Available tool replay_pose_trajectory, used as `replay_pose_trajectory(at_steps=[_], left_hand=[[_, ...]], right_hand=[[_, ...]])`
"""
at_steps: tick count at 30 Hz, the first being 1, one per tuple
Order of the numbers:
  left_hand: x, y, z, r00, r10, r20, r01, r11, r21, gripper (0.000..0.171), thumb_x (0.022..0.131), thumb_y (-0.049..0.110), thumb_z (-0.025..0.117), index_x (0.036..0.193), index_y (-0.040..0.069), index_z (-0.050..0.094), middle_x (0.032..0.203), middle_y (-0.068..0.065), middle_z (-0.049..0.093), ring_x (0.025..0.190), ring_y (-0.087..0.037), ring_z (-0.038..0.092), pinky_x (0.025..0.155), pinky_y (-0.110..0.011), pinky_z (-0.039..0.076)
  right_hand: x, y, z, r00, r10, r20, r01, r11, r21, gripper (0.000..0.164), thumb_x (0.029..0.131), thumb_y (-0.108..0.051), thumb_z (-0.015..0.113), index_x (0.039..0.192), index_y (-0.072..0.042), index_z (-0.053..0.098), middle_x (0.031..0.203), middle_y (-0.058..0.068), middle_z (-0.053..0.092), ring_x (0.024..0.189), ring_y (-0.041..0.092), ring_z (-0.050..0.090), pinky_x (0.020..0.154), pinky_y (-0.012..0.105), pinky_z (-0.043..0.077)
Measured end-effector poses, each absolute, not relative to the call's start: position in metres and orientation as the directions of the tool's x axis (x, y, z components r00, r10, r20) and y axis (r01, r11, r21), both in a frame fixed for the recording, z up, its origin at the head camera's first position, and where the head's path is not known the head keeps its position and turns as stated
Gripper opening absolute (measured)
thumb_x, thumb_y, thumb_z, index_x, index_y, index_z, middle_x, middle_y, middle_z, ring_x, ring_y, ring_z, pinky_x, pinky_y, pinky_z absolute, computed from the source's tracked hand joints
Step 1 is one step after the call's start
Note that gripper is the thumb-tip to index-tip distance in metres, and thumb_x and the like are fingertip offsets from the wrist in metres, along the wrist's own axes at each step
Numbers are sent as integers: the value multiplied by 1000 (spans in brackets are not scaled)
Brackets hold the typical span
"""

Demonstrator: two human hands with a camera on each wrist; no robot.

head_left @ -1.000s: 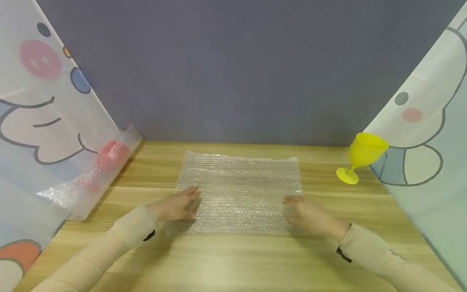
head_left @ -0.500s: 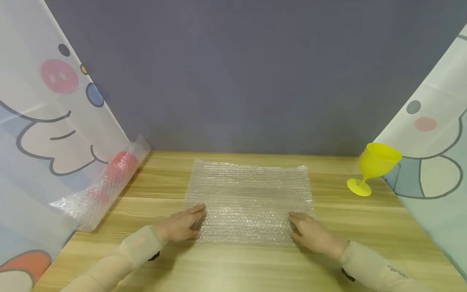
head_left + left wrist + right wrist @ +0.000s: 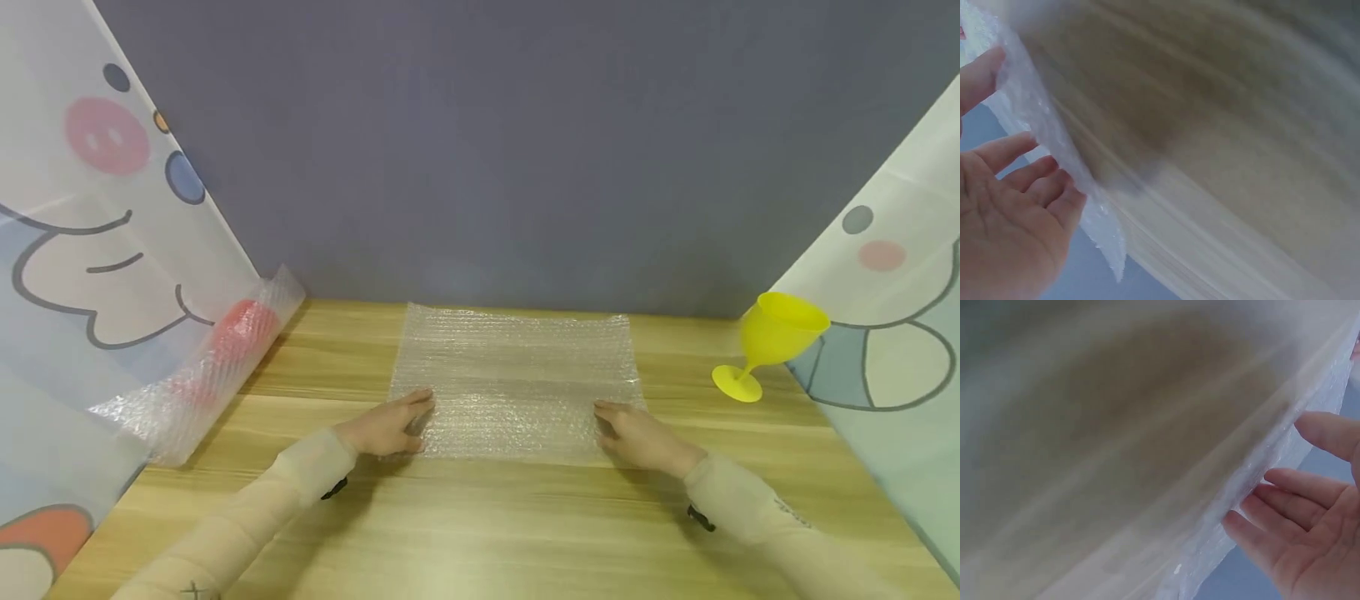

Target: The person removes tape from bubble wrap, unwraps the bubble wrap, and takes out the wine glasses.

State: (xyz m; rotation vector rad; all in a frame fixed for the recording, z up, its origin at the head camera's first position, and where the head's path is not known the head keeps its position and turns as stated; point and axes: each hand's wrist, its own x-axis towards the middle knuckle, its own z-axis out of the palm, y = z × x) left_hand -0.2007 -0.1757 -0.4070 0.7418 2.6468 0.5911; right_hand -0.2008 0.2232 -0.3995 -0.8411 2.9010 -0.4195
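Note:
A translucent piece of bubble wrap (image 3: 517,367) lies flat on the wooden table in the head view. At its left edge, my left hand (image 3: 386,427) rests with fingers spread and nearly straight. My right hand (image 3: 648,437) lies likewise on the right edge. Up close in the left wrist view, the fingertips (image 3: 1032,140) touch the bubble wrap's edge without curling round it. The right wrist view has the fingers (image 3: 1297,487) loosely extended against the plastic (image 3: 1260,469).
A yellow goblet (image 3: 780,329) stands at the back right of the table (image 3: 480,533). By the left wall lies a red object (image 3: 243,329) inside more bubble wrap (image 3: 172,417). A grey panel (image 3: 510,150) rises behind the table, with cartoon-printed sheets on both sides.
Both hands and the bubble wrap between them have slid away from me, towards the back edge of the table. The camera has shifted a little. The goblet and the wrapped red object stay put.

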Motion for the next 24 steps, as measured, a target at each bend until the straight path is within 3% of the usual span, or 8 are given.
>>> replay_pose_trajectory(at_steps=[15, 24], left_hand=[[-236, -184, -403, -772, 607, -186, 478, 749, 459, 69, 87, 25, 61, 140, -5, 29, 152, -16, 16, 138, -37, 19, 112, -50, 20], [-239, -182, -402, -766, 613, -194, 493, 754, 434, 64, 91, 23, 56, 140, -6, 27, 152, -18, 14, 138, -37, 16, 112, -51, 18]], right_hand=[[-223, 222, -397, -851, -524, -7, -493, 805, -330, 49, 85, -12, 62, 122, 16, 47, 129, 33, 46, 118, 48, 44, 99, 55, 37], [-232, 224, -398, -851, -523, -51, -474, 805, -357, 50, 86, -14, 61, 123, 16, 46, 131, 32, 44, 121, 47, 42, 101, 55, 35]])
